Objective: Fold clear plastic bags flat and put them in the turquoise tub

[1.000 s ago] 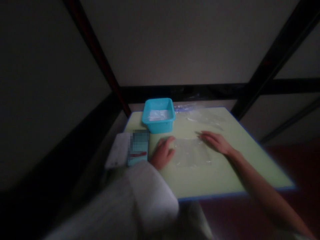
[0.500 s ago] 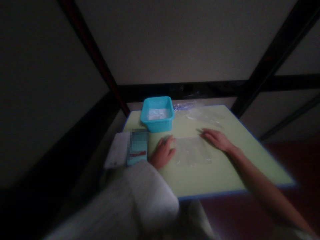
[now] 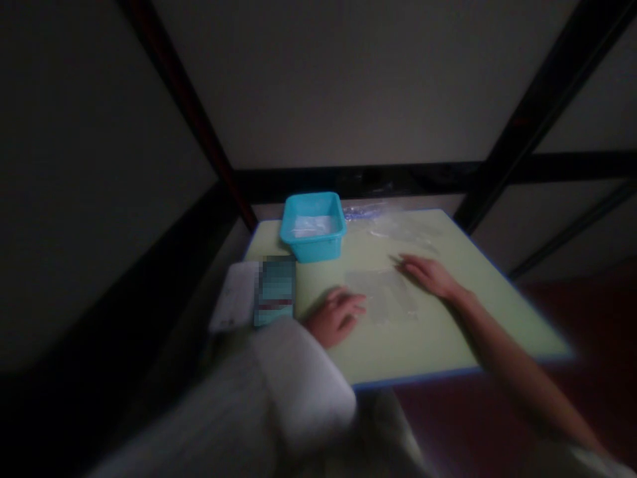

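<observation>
A clear plastic bag (image 3: 385,297) lies flat on the pale yellow-green table (image 3: 423,345). At the bag's left side is my left hand (image 3: 338,316), fingers apart and slightly bent, their tips over its edge. My right hand (image 3: 426,273) rests near the bag's upper right corner with fingers stretched out. Neither hand holds anything that shows. Behind my left hand stands a turquoise basket (image 3: 317,251) with white, plastic-looking packets (image 3: 313,226) inside.
More clear plastic bags (image 3: 403,229) lie at the back of the table, right of the basket. A blurred-out teal object (image 3: 276,292) and a white object (image 3: 235,297) sit at the left edge. A wall rises behind.
My left hand has moved right and a little toward me, from beside the bag to over its left edge. My right hand has hardly moved.
</observation>
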A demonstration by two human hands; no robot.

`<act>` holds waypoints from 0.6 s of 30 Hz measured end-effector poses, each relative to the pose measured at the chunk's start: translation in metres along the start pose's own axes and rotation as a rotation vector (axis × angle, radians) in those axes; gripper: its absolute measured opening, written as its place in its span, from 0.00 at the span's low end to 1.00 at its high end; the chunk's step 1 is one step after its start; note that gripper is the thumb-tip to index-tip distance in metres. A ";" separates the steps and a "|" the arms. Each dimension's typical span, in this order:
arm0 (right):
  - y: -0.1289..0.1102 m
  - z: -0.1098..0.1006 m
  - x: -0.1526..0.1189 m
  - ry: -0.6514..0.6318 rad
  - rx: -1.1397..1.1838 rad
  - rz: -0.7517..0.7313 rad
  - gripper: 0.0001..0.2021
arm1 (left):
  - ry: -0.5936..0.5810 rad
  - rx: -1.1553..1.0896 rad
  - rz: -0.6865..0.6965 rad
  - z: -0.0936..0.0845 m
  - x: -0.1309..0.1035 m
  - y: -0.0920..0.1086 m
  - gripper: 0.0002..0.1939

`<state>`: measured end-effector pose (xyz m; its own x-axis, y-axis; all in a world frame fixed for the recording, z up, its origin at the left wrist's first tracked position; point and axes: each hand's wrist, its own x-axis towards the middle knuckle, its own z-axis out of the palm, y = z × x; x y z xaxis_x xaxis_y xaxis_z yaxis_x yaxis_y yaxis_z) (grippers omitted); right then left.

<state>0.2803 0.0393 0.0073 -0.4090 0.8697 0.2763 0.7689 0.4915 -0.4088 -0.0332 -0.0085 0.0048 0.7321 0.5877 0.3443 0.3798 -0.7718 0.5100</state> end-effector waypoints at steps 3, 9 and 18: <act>-0.002 -0.003 -0.002 -0.021 -0.037 -0.012 0.21 | -0.020 0.054 -0.012 0.000 0.001 0.003 0.15; -0.009 -0.010 -0.017 -0.063 -0.120 -0.080 0.21 | 0.009 0.152 -0.081 -0.006 0.005 0.003 0.13; -0.030 -0.012 -0.059 -0.067 -0.180 -0.119 0.18 | 0.092 0.278 -0.201 -0.013 0.008 -0.002 0.16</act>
<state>0.2869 -0.0270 0.0139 -0.5296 0.8099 0.2522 0.7861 0.5803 -0.2128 -0.0352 0.0007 0.0170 0.5777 0.7444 0.3347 0.6600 -0.6673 0.3451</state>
